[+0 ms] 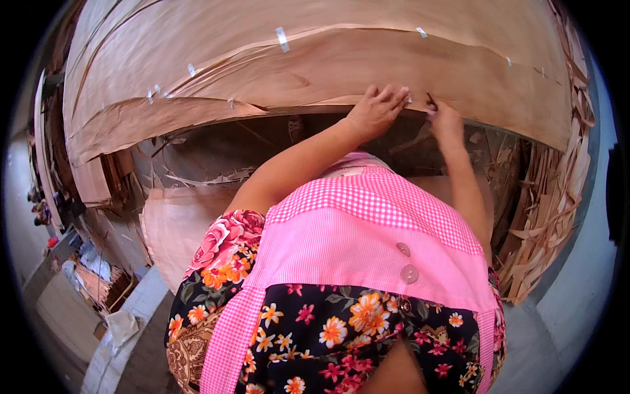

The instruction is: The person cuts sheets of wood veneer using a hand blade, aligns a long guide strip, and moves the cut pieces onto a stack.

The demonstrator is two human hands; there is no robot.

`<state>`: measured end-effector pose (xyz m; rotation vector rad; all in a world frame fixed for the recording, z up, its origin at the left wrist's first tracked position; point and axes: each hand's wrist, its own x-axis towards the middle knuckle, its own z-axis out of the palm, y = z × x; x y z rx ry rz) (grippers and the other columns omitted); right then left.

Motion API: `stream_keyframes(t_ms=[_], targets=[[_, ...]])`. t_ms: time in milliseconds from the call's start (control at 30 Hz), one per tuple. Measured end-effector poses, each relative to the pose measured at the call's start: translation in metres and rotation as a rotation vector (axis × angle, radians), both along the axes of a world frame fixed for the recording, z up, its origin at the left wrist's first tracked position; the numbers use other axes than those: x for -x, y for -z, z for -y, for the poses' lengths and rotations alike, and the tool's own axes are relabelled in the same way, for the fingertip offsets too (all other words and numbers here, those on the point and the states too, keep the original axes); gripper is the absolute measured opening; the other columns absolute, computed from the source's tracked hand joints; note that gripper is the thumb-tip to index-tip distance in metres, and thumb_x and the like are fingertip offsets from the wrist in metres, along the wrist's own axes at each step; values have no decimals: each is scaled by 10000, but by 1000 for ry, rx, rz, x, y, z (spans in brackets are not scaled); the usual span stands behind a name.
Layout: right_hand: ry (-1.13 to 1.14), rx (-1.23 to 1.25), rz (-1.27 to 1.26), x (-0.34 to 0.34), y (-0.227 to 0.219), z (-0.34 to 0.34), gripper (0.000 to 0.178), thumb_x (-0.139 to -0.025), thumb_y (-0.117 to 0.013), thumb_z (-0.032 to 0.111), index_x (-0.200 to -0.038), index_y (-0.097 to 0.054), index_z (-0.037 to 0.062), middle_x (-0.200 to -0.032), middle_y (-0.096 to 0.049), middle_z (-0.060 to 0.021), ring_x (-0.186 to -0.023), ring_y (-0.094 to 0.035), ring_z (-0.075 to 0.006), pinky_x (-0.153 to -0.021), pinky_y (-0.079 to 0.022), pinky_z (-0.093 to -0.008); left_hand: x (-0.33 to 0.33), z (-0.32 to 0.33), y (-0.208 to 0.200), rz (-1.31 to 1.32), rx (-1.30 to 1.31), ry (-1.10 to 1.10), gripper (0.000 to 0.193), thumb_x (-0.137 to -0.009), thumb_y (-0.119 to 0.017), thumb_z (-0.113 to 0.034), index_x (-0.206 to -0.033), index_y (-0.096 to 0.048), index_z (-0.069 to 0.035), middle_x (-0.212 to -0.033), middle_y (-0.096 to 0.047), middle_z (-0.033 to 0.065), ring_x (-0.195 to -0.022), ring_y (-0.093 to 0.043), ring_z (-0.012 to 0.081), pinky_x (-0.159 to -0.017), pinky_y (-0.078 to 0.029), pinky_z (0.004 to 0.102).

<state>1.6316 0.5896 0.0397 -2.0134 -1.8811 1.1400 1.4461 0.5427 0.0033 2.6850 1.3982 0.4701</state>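
Note:
A broad sheet of thin brown wood veneer [367,62] lies before me, with several short pieces of pale tape stuck along its seams. My left hand [378,111] rests on its near edge, fingers stretched out and pointing away from me. Close to those fingertips is a small white bit of tape [409,99]. At the same edge, a little to the right, my right hand [447,123] is closed round a small tool with a thin dark tip [430,100]. Most of the tool is hidden in the fist, so I cannot tell its kind.
Stacked veneer strips with ragged edges [548,223] stand at the right beside a pale blue wall [590,197]. Another veneer sheet [187,223] lies low at my left. Scraps litter the ground under the near edge. Further left is a grey ledge [121,335].

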Motion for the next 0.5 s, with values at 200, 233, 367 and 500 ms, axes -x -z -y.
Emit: stream_keyframes(t_ms=[200, 233, 367, 500], targets=[[131, 376, -363, -3, -23, 9, 163, -804, -549, 155, -902, -548, 24, -645, -586, -59, -439, -490, -83, -408, -395, -208, 59, 27, 11, 136, -307, -130, 353, -723, -473, -150, -1068, -532, -110, -1234, -413, 39, -1121, -390, 223, -923, -295, 398], [112, 428, -473, 12, -20, 20, 176, -803, -556, 164, -900, -546, 18, -646, -587, -63, -441, -494, -82, -411, -394, -202, 68, 37, 11, 105, -245, -175, 346, -719, -491, -138, -1059, -551, -124, -1249, -421, 30, -1142, -388, 215, -938, -287, 385], [53, 406, -727, 76, 21, 23, 184, -796, -566, 165, -865, -543, -4, -637, -585, -68, -433, -504, -95, -390, -388, -198, 70, 42, 23, 87, -195, -195, 322, -731, -499, -162, -1039, -547, -84, -1171, -459, 62, -1109, -415, 222, -951, -287, 375], [204, 352, -664, 110, 28, 23, 193, -765, -612, 187, -722, -546, 11, -581, -560, -54, -417, -521, -119, -361, -403, -228, 62, 44, 23, 485, -150, -280, 349, -749, -486, -181, -1063, -513, -31, -1151, -459, 105, -1118, -402, 255, -962, -270, 419]])
